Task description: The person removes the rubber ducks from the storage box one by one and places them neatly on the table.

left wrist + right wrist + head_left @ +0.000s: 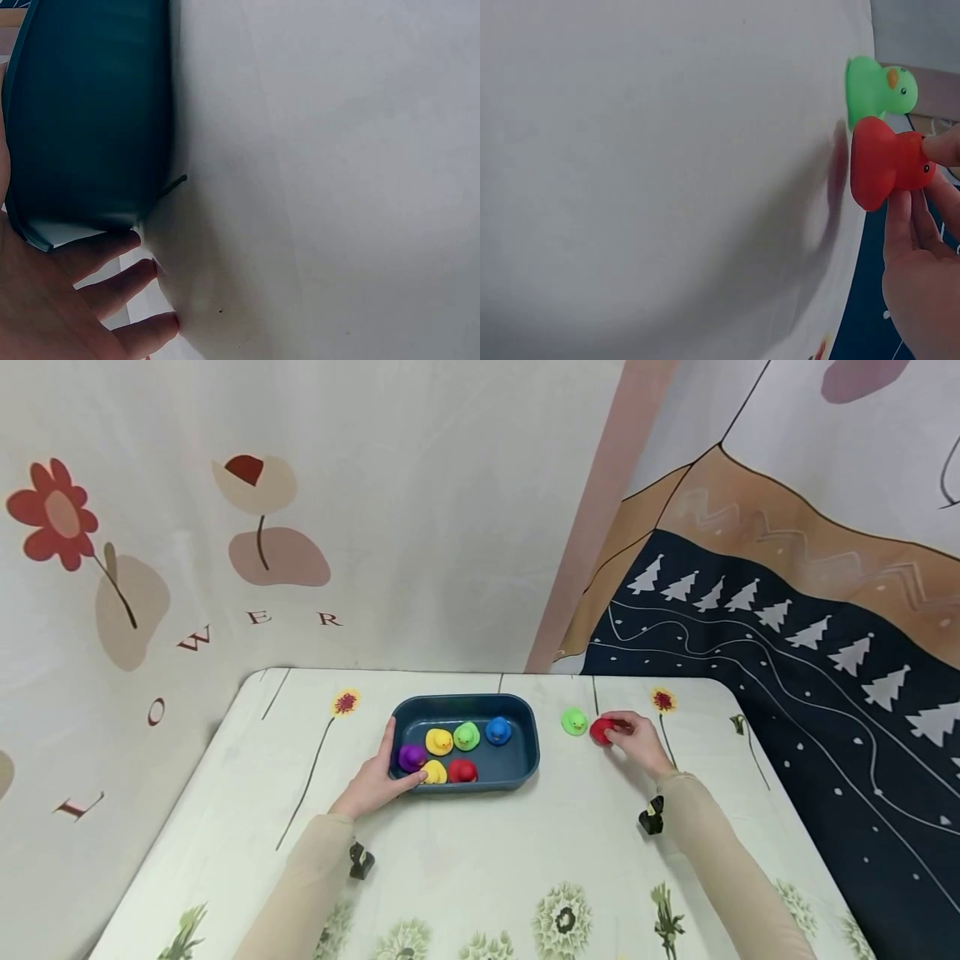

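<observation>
Red duck: held to the right of the tray, near a green duck, seemingly just above the surface.
Right hand: head of the red duck pinched between thumb and fingers.
Likely feel: light, soft, squeezable, perhaps slightly slick; not easily broken.
Best hold: head or rounded body lightly pressed, base left free.
Left hand: tray's near-left corner clasped; stiff walls expected.

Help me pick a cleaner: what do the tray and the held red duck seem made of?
Tray: probably hard plastic with a satin finish, judging by its smooth, rounded corners and soft sheen; coated metal is possible. Held red duck: likely vinyl or rubber, matte, given its smooth, evenly coloured, moulded body; hard to tell which.
</observation>
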{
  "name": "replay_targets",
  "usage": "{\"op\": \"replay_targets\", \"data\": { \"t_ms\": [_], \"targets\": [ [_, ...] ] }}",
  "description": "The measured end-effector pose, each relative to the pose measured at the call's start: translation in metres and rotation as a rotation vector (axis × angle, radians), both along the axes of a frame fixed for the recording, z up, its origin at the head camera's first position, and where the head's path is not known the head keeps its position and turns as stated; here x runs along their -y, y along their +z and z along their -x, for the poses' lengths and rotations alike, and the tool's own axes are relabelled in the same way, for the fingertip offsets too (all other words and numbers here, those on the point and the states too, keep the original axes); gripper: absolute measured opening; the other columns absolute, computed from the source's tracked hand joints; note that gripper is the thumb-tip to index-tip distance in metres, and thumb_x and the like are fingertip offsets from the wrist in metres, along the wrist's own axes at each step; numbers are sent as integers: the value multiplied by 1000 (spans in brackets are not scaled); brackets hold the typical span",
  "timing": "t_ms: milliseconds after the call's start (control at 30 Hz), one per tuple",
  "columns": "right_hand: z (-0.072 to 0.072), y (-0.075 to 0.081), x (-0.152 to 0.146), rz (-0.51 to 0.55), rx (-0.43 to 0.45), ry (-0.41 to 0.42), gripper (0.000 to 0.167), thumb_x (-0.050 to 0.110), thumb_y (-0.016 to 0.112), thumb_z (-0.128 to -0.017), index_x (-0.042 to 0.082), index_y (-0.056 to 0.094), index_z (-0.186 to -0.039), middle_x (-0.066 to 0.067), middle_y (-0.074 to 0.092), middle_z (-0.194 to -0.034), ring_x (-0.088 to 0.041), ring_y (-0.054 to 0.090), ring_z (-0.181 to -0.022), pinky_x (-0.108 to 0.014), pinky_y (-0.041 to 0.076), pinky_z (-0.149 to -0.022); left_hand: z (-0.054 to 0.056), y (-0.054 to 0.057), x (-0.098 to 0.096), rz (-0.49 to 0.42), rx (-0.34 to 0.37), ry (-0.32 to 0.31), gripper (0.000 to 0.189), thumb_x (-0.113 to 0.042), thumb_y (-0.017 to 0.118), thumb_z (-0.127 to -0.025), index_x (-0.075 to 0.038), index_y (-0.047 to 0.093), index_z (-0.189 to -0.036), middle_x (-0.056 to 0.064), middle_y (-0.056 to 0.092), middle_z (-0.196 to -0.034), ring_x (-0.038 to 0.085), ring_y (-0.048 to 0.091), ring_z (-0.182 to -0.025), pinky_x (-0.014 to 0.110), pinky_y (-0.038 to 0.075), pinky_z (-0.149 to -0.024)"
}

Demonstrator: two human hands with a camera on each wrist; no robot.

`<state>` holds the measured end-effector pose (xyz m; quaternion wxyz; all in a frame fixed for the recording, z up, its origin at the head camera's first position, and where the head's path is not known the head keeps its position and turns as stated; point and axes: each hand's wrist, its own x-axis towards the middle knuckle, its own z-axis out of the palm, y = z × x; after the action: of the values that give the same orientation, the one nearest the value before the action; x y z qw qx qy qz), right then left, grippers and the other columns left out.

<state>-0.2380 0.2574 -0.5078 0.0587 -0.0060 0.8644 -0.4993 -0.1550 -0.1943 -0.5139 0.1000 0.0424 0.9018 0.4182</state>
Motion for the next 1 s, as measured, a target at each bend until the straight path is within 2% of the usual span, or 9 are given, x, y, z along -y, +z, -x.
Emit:
{"op": "replay_targets", "data": {
  "t_ms": [300,667,1000],
  "targets": [
    [7,-3,-2,-7,-4,-10,35,0,56,-93,-7,56,-127,-27,51,-129,-38,52,-116,-45,42,-100,0,-1,0,-4,8,2,111,-49,70,-85,-17,-11,-155,34,29,-147,49,37,-130,61,29,-104],
    [10,-6,-4,5,-64,-12,34,-4,57,-92,-9,57,-125,-28,51,-129,-38,51,-117,-44,42,-101,1,-2,0,0,7,3,111,-49,69,-86,-17,-12,-155,33,27,-149,49,36,-131,61,29,-105],
    [7,-14,-6,26,-82,2,33,-9,56,-91,-12,55,-124,-29,49,-129,-40,48,-121,-44,41,-101,1,-4,0,4,7,10,111,-50,69,-85,-19,-12,-155,32,28,-149,49,36,-130,61,29,-104]
  ]
}}
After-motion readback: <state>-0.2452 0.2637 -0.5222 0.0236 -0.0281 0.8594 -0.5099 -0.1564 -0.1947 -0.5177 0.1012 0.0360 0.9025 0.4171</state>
